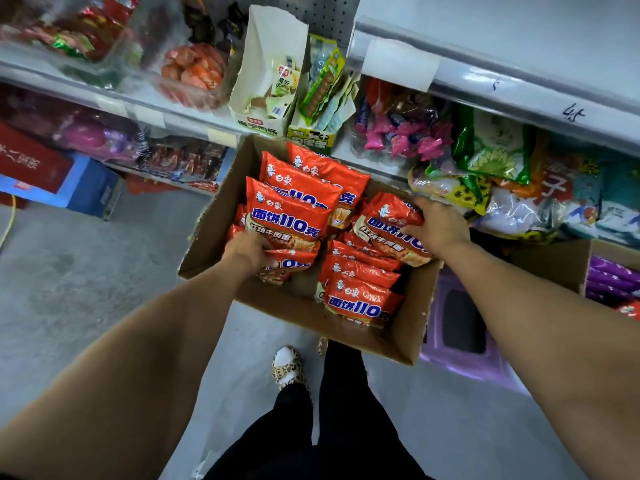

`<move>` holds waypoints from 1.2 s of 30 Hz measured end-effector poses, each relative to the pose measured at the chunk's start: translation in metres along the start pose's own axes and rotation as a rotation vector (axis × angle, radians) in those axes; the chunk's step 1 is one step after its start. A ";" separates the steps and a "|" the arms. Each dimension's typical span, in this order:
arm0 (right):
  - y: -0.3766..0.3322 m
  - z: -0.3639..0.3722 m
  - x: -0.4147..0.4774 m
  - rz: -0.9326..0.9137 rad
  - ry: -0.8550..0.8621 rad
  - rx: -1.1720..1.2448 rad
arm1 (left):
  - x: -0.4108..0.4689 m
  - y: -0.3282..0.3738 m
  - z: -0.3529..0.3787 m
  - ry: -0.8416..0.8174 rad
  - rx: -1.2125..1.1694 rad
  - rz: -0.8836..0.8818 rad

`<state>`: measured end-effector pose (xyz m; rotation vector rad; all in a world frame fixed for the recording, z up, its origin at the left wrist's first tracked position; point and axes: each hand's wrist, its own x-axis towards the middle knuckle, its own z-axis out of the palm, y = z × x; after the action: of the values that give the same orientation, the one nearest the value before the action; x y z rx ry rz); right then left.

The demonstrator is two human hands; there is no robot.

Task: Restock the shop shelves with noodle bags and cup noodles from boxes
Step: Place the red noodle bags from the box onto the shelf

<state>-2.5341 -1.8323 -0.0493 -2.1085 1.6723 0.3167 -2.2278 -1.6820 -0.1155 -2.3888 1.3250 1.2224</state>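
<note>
The red noodle bags point(289, 216) are kept in an open cardboard box point(346, 337). About ten bags can be seen. Some are half hidden, so the full count cannot be told. Three bags are piled at the back left of the box, each one lying partly on the next. Four more are lined up on the right side.

The near end of the left pile is gripped by the left hand point(247, 252), with the fingers curled under and the thumb on top. One bag on the right is held by the right hand point(438, 226), and its fingers are curled over the far edge of the bag.

The box is set on a purple plastic stool point(464, 362). A second cardboard box point(554, 261) with purple packs point(609, 275) inside is seen just to the right.

Behind the box, the shop shelves point(485, 77) are filled with snacks. Two open paper cartons point(270, 64) are stood side by side there. A clear bag of pink sweets point(401, 133) is also laid there.

Below, one leopard slipper point(287, 368) is seen on the grey floor point(69, 271).
</note>
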 end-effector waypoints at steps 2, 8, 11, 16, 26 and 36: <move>-0.003 -0.009 -0.006 0.002 0.023 0.026 | -0.006 0.002 -0.015 -0.026 -0.082 -0.005; -0.018 -0.040 -0.032 0.017 0.099 0.052 | -0.036 0.021 -0.066 -0.149 -0.248 0.152; -0.025 -0.069 -0.047 0.022 0.152 0.064 | -0.062 0.037 -0.087 -0.132 -0.224 0.249; -0.030 -0.134 -0.077 -0.001 0.250 0.083 | -0.110 0.065 -0.131 -0.039 -0.338 0.364; -0.033 -0.309 -0.143 -0.086 0.533 0.156 | -0.195 0.122 -0.228 0.013 -0.422 0.412; -0.024 -0.474 -0.157 -0.291 0.614 0.245 | -0.254 0.197 -0.348 0.149 -0.234 0.523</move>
<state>-2.5901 -1.9112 0.4411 -2.3443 1.5541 -0.6527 -2.2454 -1.8032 0.3422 -2.4035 2.0526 1.4046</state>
